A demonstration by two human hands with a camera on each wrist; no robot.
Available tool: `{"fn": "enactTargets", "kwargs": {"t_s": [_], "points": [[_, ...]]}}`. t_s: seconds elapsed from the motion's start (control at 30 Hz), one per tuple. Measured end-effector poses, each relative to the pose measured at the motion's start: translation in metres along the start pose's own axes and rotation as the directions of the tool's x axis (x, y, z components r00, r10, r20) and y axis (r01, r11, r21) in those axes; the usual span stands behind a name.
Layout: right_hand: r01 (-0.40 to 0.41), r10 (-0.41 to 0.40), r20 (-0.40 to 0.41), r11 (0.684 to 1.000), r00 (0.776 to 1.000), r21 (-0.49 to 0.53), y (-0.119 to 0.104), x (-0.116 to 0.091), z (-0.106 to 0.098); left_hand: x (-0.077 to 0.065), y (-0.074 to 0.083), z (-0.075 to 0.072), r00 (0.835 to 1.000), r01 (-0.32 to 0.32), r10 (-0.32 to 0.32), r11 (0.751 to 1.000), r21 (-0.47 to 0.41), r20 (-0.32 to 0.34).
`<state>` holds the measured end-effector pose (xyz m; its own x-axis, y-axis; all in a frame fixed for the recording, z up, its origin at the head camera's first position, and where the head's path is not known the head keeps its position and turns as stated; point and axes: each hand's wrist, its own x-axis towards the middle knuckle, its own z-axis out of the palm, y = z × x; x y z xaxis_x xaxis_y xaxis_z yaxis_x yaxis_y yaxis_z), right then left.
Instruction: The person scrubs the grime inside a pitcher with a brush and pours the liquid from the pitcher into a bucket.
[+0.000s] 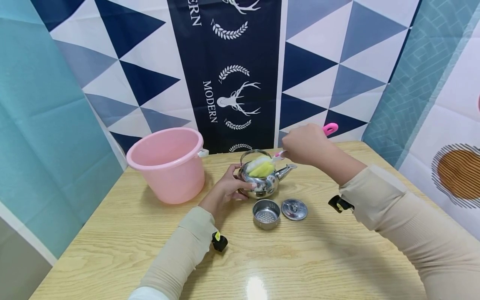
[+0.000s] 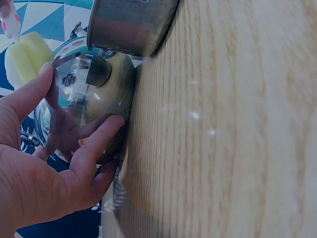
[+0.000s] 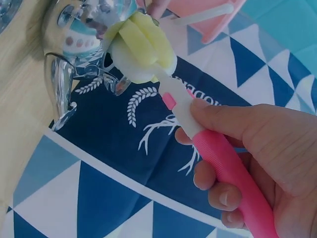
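Note:
My left hand [image 1: 229,184] grips the side of a shiny steel teapot [image 1: 264,191], with the thumb near its rim and the other fingers along its rounded body. The pot stands on the table, its spout to the right and its hoop handle upright. My right hand [image 1: 305,143] holds a sponge brush by its pink handle [image 3: 228,171], fingers wrapped round it. The brush's yellow-and-white sponge head [image 1: 261,167] is at the pot's open top; how far it reaches in is hidden. In front sit a round steel strainer [image 1: 266,213] and the steel lid [image 1: 294,209].
A pink bucket [image 1: 180,179] stands at the left on the wood-grain table [image 1: 292,258]. Patterned cloth [image 1: 232,62] hangs behind the table's back edge, and more cloth hangs at both sides. A small dark camera [image 1: 219,241] is worn at the left wrist.

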<state>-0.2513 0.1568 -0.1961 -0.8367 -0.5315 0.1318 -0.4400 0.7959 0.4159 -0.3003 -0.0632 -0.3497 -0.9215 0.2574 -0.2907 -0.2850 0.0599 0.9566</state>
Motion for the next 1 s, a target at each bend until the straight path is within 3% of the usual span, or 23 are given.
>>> {"fn": "enactTargets", "kwargs": {"t_s": [0.6, 1.0], "points": [[-0.057, 0.059, -0.025, 0.995, 0.998, 0.087, 0.016, -0.019, -0.001, -0.001, -0.001, 0.0, 1.0, -0.002, 0.002, 1.0, 0.008, -0.008], [-0.054, 0.064, -0.075, 0.991, 0.995, 0.122, 0.021, -0.035, 0.012, -0.001, 0.0, 0.001, 1.0, -0.003, 0.003, 1.0, 0.008, -0.006]]}}
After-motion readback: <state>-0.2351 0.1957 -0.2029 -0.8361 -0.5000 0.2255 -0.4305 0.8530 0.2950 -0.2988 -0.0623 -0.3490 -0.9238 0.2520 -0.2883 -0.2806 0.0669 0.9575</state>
